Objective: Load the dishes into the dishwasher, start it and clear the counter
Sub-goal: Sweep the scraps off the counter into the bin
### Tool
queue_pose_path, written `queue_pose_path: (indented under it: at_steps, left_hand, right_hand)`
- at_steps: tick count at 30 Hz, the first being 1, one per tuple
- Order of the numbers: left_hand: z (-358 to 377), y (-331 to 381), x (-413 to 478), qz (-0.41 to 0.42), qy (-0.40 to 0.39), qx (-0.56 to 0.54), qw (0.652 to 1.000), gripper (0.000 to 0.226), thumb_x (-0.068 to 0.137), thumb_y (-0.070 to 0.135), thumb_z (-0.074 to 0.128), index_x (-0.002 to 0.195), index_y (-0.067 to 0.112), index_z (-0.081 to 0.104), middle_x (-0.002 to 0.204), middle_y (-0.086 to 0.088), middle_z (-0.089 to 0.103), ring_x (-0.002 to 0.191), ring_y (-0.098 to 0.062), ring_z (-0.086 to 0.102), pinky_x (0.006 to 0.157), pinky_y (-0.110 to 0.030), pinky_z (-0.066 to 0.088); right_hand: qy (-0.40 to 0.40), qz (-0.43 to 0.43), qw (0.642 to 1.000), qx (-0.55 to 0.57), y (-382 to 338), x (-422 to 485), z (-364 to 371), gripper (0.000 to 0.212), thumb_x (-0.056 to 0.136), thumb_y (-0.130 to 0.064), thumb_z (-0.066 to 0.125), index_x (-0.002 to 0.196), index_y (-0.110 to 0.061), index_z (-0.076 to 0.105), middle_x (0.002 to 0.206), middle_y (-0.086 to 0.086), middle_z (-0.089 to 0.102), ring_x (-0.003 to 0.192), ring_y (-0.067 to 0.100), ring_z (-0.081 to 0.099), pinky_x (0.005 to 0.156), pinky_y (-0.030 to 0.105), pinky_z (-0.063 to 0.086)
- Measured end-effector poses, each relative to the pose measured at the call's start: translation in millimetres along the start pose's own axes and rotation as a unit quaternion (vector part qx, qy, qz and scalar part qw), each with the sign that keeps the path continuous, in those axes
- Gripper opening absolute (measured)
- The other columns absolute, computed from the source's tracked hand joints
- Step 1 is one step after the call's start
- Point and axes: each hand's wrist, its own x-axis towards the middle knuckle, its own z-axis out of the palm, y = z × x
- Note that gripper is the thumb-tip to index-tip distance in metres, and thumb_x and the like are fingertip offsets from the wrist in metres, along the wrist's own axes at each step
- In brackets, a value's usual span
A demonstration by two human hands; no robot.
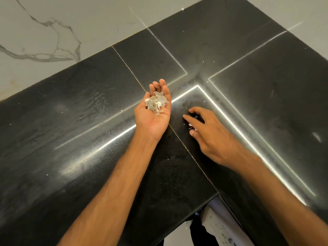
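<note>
My left hand is held palm up over the black stone counter, cupped, with a small heap of white flaky scraps lying in the palm. To its right, my right hand lies palm down on the counter with its fingers spread. A few white bits sit on the stone between its thumb and fingers. No dishes or dishwasher door are recognisable in view.
The counter forms an L-shaped corner against a white marble-veined wall. Tiny white crumbs are scattered over the stone, some near the back. The counter's front edge is below my arms, with a white speckled surface beneath it.
</note>
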Motion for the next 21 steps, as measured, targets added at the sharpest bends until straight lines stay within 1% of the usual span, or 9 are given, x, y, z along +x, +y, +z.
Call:
queue_pose_path:
  at_steps: [2,4,6,9,12,15,17,19,21]
  left_hand:
    - [-2,-2,-1,-0.002,0.001,0.001,1.000,0.043,0.110,0.020,0.035,0.092,-0.003,0.067,0.094,-0.012,0.070,0.096,-0.032,0.070,0.098,-0.036,0.052]
    - [-2,-4,-2,-0.005,0.004,0.000,1.000,0.043,0.110,0.019,0.036,0.091,-0.003,0.068,0.094,-0.012,0.070,0.095,-0.032,0.070,0.096,-0.036,0.053]
    - [-2,-4,-3,-0.008,0.007,-0.002,1.000,0.043,0.109,0.019,0.036,0.090,-0.003,0.068,0.095,-0.012,0.070,0.095,-0.032,0.070,0.098,-0.035,0.052]
    - [-3,-6,-6,-0.011,0.016,0.003,1.000,0.041,0.108,0.018,0.037,0.090,-0.003,0.067,0.096,-0.012,0.069,0.096,-0.031,0.070,0.101,-0.034,0.050]
    - [-5,-8,-8,-0.008,0.015,0.006,1.000,0.039,0.107,0.016,0.038,0.090,-0.003,0.067,0.096,-0.012,0.069,0.098,-0.031,0.069,0.100,-0.035,0.051]
    - [-8,-9,-11,-0.013,0.006,0.005,1.000,0.040,0.107,0.016,0.037,0.091,-0.003,0.068,0.095,-0.013,0.070,0.097,-0.031,0.069,0.096,-0.037,0.053]
    - [-11,-11,-13,-0.019,0.004,0.007,1.000,0.042,0.108,0.018,0.036,0.091,-0.004,0.068,0.095,-0.013,0.069,0.096,-0.033,0.070,0.096,-0.038,0.053]
    - [-13,-14,-14,-0.021,0.008,0.014,1.000,0.043,0.109,0.018,0.035,0.092,-0.004,0.068,0.097,-0.014,0.069,0.098,-0.033,0.069,0.097,-0.038,0.052]
    - [-15,-16,-15,-0.017,0.011,0.026,0.999,0.044,0.109,0.019,0.034,0.096,-0.004,0.069,0.101,-0.014,0.069,0.105,-0.032,0.067,0.100,-0.037,0.051]
  right_hand:
    - [-0.020,0.005,0.999,-0.048,-9,-16,4,0.062,0.098,-0.016,0.060,0.155,-0.016,0.036,0.159,0.005,0.025,0.147,0.022,0.026,0.112,0.035,0.039]
    - [0.005,0.026,0.998,-0.064,-16,-29,11,0.064,0.090,-0.004,0.066,0.149,-0.014,0.044,0.154,0.006,0.032,0.139,0.022,0.038,0.095,0.034,0.053]
    - [0.056,0.039,0.996,-0.048,-19,-35,18,0.057,0.078,0.012,0.070,0.131,-0.008,0.060,0.139,0.006,0.047,0.121,0.023,0.052,0.075,0.035,0.061]
    - [0.110,0.021,0.993,-0.048,-19,-33,23,0.037,0.073,0.020,0.069,0.103,-0.001,0.069,0.112,0.009,0.059,0.098,0.028,0.058,0.057,0.041,0.058]
    - [0.097,0.015,0.992,-0.078,-21,-26,18,0.021,0.076,0.016,0.070,0.091,0.000,0.072,0.097,0.010,0.062,0.086,0.027,0.059,0.055,0.042,0.057]
    - [0.081,0.014,0.992,-0.097,-24,-21,13,0.022,0.069,0.016,0.075,0.084,-0.001,0.075,0.089,0.008,0.064,0.079,0.026,0.059,0.053,0.040,0.056]
    - [0.083,0.016,0.993,-0.086,-21,-17,11,0.025,0.068,0.015,0.073,0.084,-0.003,0.077,0.087,0.007,0.067,0.079,0.027,0.061,0.057,0.040,0.057]
    - [0.105,0.052,0.993,-0.011,-20,-11,7,0.025,0.072,0.012,0.070,0.084,-0.008,0.079,0.084,0.005,0.071,0.079,0.026,0.067,0.065,0.040,0.060]
    - [0.138,0.156,0.968,0.137,-19,-2,-7,0.022,0.080,0.002,0.072,0.086,-0.017,0.083,0.078,-0.006,0.074,0.073,0.007,0.071,0.071,0.025,0.060]
